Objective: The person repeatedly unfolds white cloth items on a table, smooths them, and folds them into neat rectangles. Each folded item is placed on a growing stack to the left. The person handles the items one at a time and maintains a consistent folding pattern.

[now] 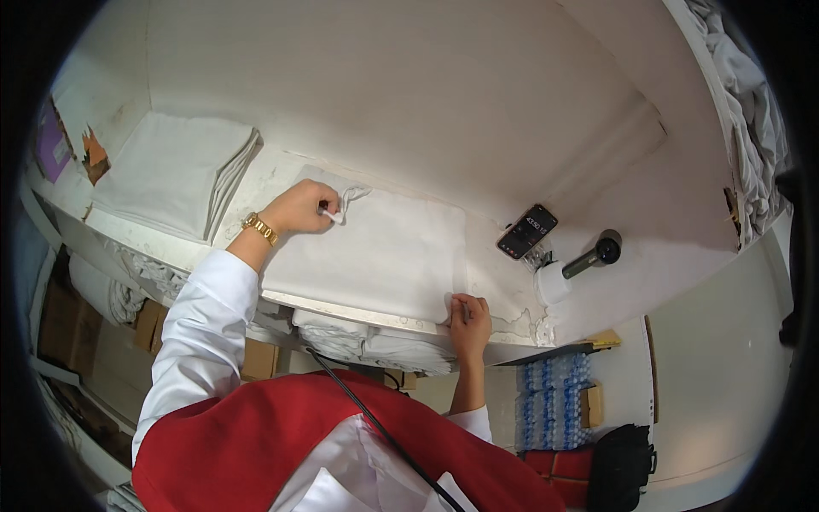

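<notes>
A white cloth (377, 249) lies spread flat on the worn white shelf (512, 291) before me. My left hand (301, 206), with a gold wristwatch (260, 228) at its wrist, pinches a bunched bit of this cloth near its back left corner. At the front right corner, by the shelf's edge, my right hand (470, 320) has the cloth's edge between thumb and fingers. To the left sits a folded stack of white cloths (173, 173).
Right of the cloth stand a propped phone (527, 231), a white round base (551, 283) and a dark handheld device (592, 254). Folded cloths (377, 342) fill a lower shelf. Packs of water bottles (553, 403) and a black bag (620, 467) lie at the lower right.
</notes>
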A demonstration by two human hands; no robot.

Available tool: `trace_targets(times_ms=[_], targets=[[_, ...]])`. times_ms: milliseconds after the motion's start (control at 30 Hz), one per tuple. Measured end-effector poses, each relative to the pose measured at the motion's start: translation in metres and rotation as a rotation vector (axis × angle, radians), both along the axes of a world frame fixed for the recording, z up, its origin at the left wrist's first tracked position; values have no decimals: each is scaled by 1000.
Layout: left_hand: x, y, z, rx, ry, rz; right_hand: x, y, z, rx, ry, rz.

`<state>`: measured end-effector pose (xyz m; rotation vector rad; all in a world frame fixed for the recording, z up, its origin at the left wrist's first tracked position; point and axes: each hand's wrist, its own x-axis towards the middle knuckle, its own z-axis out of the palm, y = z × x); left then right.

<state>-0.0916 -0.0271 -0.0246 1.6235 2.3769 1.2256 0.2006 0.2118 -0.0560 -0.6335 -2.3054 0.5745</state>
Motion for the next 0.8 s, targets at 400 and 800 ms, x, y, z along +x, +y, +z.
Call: trace_targets(times_ms=[400, 800], targets=[[-30, 0, -22, 308, -226, 687, -3, 3, -3, 50, 3, 22], [-25, 4, -23, 306, 188, 636, -28, -5, 19, 506, -8, -79]])
